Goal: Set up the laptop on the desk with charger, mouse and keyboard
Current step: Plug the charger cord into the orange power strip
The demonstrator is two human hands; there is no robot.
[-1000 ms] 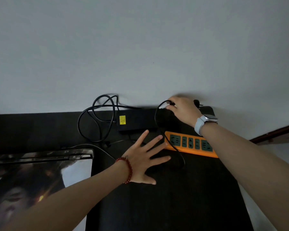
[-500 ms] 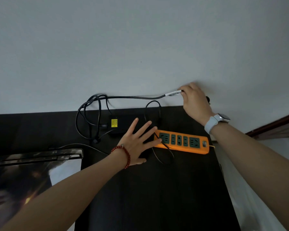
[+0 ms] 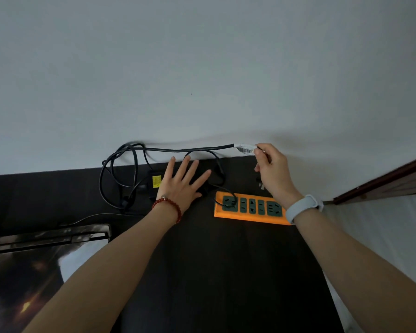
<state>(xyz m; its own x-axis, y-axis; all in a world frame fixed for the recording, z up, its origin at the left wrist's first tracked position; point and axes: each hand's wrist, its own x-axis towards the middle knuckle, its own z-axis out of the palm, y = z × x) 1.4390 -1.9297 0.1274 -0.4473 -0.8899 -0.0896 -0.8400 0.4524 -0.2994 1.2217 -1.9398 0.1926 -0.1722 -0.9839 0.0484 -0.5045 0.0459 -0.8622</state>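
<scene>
My left hand (image 3: 183, 182) lies flat with spread fingers on the black charger brick (image 3: 155, 183), which carries a yellow label, at the back of the dark desk (image 3: 214, 272). My right hand (image 3: 271, 171) pinches the charger cable (image 3: 185, 149) near its white-tagged end and holds it stretched taut along the wall above the desk. The rest of the cable lies in loose loops to the left of the brick. An orange power strip (image 3: 250, 209) with green sockets sits below my right hand, a thin black cord crossing its left end. The laptop (image 3: 46, 239) is at the left edge.
The pale wall (image 3: 202, 68) rises directly behind the desk. A brown wooden rail (image 3: 382, 181) runs off to the right, with a white surface (image 3: 382, 236) below it beside the desk's right edge. A glossy printed sheet (image 3: 22, 284) lies at the lower left.
My right hand has pulled the cable end up and to the right, straightening the cable along the wall. My left hand slid back onto the charger brick.
</scene>
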